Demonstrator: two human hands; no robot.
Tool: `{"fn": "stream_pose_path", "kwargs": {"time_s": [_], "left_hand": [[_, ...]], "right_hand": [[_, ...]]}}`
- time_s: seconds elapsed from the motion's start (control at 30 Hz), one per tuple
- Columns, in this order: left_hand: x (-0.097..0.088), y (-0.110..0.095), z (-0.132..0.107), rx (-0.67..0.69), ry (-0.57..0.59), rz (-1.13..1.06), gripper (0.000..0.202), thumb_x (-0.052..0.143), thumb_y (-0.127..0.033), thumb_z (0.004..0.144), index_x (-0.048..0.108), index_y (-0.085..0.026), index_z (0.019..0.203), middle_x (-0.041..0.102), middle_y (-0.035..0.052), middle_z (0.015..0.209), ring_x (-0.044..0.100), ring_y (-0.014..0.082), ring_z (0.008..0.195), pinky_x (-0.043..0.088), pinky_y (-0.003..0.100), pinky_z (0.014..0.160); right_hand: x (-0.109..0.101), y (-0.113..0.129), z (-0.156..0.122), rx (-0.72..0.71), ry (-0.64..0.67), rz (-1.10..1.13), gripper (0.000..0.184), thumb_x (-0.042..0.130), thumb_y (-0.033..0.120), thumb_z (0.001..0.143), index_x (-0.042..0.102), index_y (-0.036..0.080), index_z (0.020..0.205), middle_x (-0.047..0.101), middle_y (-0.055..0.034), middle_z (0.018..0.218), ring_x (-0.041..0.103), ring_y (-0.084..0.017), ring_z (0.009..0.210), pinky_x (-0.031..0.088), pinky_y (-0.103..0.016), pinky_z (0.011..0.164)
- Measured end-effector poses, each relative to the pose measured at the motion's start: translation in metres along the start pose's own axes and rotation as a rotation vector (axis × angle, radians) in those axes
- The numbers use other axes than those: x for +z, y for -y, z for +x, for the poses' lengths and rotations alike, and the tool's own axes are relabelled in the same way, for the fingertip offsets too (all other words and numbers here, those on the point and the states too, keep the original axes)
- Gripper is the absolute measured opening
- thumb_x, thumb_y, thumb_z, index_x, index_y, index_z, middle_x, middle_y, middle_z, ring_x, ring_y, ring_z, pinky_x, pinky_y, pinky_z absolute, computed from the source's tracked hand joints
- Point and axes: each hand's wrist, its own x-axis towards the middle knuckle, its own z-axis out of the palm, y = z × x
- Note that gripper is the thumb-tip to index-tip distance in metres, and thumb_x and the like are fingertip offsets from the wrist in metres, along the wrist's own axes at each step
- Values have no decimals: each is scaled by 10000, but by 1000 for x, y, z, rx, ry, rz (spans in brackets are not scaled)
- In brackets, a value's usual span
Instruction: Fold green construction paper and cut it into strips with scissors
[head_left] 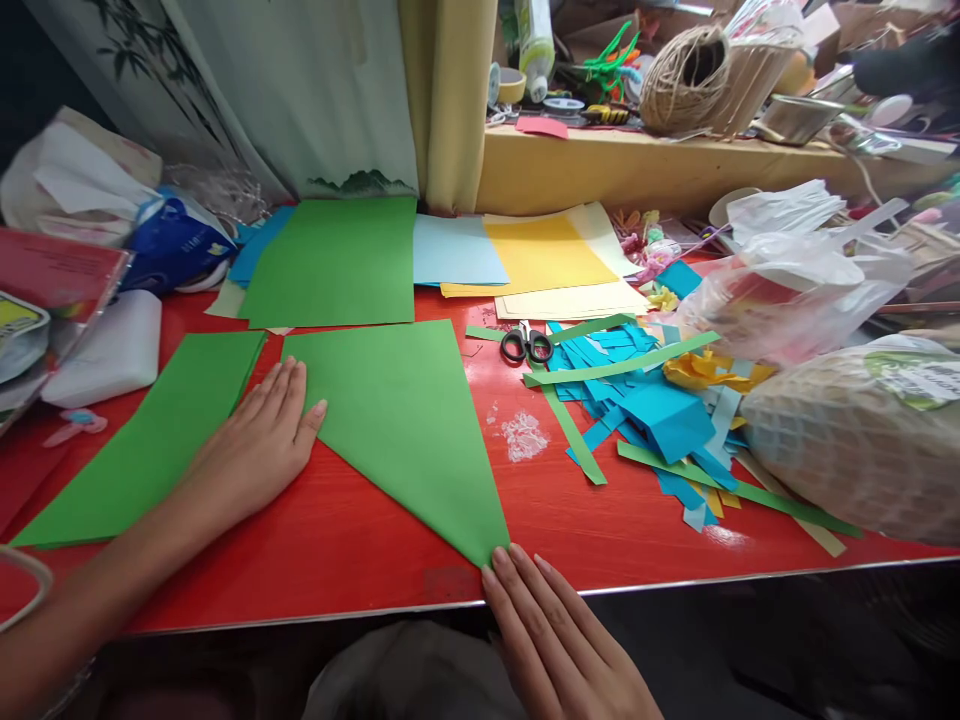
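Note:
A green paper folded into a triangle (405, 420) lies on the red table (360, 545). My left hand (259, 445) lies flat and open on the triangle's left edge, fingers pointing up. At the table's front edge my right hand (555, 630) is open and flat, its fingertips touching the triangle's lower tip. A second green sheet (150, 440) lies to the left of my left hand. A third green sheet (330, 262) lies further back.
Black-handled scissors (527, 345) lie right of the triangle beside a heap of blue, green and yellow paper strips (645, 400). Yellow and pale blue sheets (540, 255) lie behind. Plastic bags (810, 280) crowd the right, packets and tissues (82, 250) the left. A twine ball (686, 80) sits on the ledge.

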Motion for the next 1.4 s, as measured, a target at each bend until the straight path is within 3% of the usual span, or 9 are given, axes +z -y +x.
{"fn": "stream_pose_path", "kwargs": {"time_s": [0.17,0.33,0.57,0.77,0.87,0.97,1.1,1.2,1.4], "left_hand": [[-2,4,-3,12,-118,8,705,197,-501,882,68,-85,1437,139,154,1500,117,289,1374,149,493,1119],[-17,-27,-24,67,-345,107,652,217,-465,896,99,-118,1436,242,192,1451,200,381,1333,244,547,1040],[-13,-45,-45,195,-176,213,703,230,-561,868,374,-44,1322,454,253,1281,422,403,1187,370,522,930],[-20,-30,-9,519,11,29,590,277,-526,881,315,-210,1377,282,95,1466,326,271,1301,348,401,1007],[-37,-37,-3,352,-139,41,540,292,-511,879,484,-140,1221,518,155,1244,480,309,1148,421,439,896],[-45,-47,-10,183,-105,47,554,332,-582,833,531,-127,1080,610,156,1007,571,334,951,468,439,724],[-36,-52,-16,206,53,-199,717,462,-592,759,313,-149,1304,569,147,1123,539,320,1042,451,380,742],[-30,-52,-12,215,115,-409,692,467,-490,786,218,-172,1347,593,66,934,587,238,861,444,322,687],[-46,-51,7,256,57,-522,274,438,-424,798,577,-200,875,592,28,855,564,200,803,429,317,716]], "right_hand": [[-6,-1,-8,-74,-17,102,268,438,143,898,650,95,1055,651,-58,1118,591,-186,1066,258,-335,1105],[-23,-4,-1,-229,-63,383,302,384,97,915,642,193,1038,715,62,927,629,-83,942,429,-215,974],[-20,-83,65,103,-164,299,180,452,143,870,609,141,957,688,-35,714,630,-134,663,461,-254,610],[46,-144,134,581,430,-125,322,358,320,914,593,116,998,636,-147,997,597,-248,904,388,-280,588],[59,-155,148,616,502,-137,313,382,296,889,607,90,959,634,-174,961,608,-252,847,366,-281,571],[56,-163,154,619,576,-122,257,466,296,825,628,113,907,649,-153,886,610,-247,776,336,-273,530],[45,-170,157,599,642,-66,299,554,346,738,635,135,934,650,-131,853,591,-234,745,314,-261,516],[39,-169,155,576,636,-21,370,547,340,727,609,147,1036,648,-112,872,577,-222,751,315,-257,522],[30,-166,141,455,455,25,400,516,240,746,551,190,1141,607,-96,1039,518,-235,966,383,-286,691]]}}
